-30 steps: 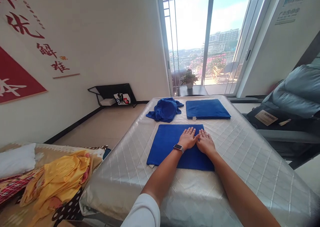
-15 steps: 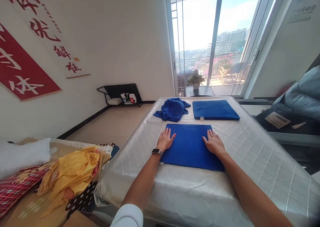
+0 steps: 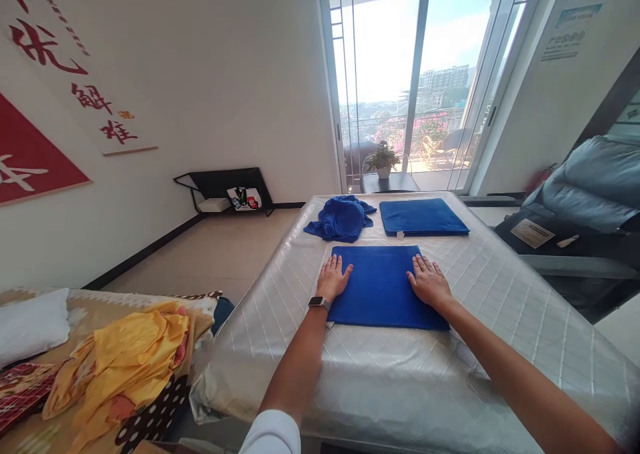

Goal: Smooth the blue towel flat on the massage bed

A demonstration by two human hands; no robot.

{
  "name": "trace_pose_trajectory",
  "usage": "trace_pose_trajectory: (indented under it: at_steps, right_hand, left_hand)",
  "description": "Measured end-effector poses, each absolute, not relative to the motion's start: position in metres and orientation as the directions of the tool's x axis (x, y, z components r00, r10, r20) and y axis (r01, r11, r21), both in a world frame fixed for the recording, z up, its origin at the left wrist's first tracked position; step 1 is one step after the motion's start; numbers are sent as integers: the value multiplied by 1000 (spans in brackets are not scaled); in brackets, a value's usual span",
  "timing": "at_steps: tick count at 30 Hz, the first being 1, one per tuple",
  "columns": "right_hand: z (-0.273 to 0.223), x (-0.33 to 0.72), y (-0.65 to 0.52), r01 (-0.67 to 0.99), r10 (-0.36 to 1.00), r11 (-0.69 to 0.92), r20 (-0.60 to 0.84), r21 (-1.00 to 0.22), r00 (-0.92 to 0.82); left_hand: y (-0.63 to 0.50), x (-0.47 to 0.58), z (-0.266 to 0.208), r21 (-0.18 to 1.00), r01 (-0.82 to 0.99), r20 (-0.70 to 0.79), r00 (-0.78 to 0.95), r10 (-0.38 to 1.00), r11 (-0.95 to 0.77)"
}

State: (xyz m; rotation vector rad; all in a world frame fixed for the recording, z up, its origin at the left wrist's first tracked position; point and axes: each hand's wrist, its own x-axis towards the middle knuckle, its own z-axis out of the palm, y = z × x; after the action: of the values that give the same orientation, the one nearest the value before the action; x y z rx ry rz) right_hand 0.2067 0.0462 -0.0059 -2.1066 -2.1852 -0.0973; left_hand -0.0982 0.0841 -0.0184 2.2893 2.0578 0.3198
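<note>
A flat, folded blue towel (image 3: pixel 383 291) lies near the front of a plastic-covered mattress (image 3: pixel 505 301). My left hand (image 3: pixel 333 279) rests palm down along the towel's left edge, fingers stretched out, a watch on its wrist. On the opposite edge lies my right hand (image 3: pixel 429 281), flat with its fingers pointing forward. Both hands touch the cloth without gripping it. Behind, a second folded blue towel (image 3: pixel 424 217) lies to the right, with a small white tag at its front edge. Left of that sits a crumpled blue towel (image 3: pixel 341 218) in a heap.
To the left, a lower bed holds a yellow cloth (image 3: pixel 135 357) and a white pillow (image 3: pixel 33 324). A grey armchair (image 3: pixel 583 201) stands on the right. Beyond the mattress are a potted plant (image 3: pixel 383 159) on a chair and a sliding glass door (image 3: pixel 380 61).
The view has turned slightly to the right, so the surroundings sit further left. Both hands stay flat on the towel's two sides, and the towels look unchanged.
</note>
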Motion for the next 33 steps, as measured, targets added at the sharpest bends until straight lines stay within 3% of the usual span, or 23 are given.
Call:
trace_pose_trajectory:
  at_steps: [3, 10, 14, 17, 23, 28, 33]
  right_hand:
    - [-11, 209, 30, 994, 998, 46, 37, -99, -43]
    - [-18, 209, 13, 991, 999, 47, 31, -129, -43]
    - [-13, 206, 12, 987, 998, 47, 45, -151, -41]
    - [-12, 206, 11, 985, 998, 46, 54, -164, -37]
    - [-17, 207, 11, 987, 996, 69, 72, -148, -59]
    - [-17, 210, 6, 986, 993, 98, 81, -133, -87]
    - [-15, 208, 7, 985, 994, 87, 83, -150, -75]
  left_hand:
    - [84, -97, -18, 168, 979, 121, 97, 988, -117]
    - [82, -97, -16, 123, 987, 168, 84, 982, -106]
    - [74, -90, -7, 60, 990, 317, 101, 943, -127]
    - [56, -62, 0, 25, 966, 398, 226, 889, -257]
    - [20, 39, 3, 4, 762, 316, 614, 724, -648]
    - [28, 92, 3, 108, 773, 240, 590, 771, -625]
    - [33, 73, -4, 165, 789, 158, 572, 805, -592]
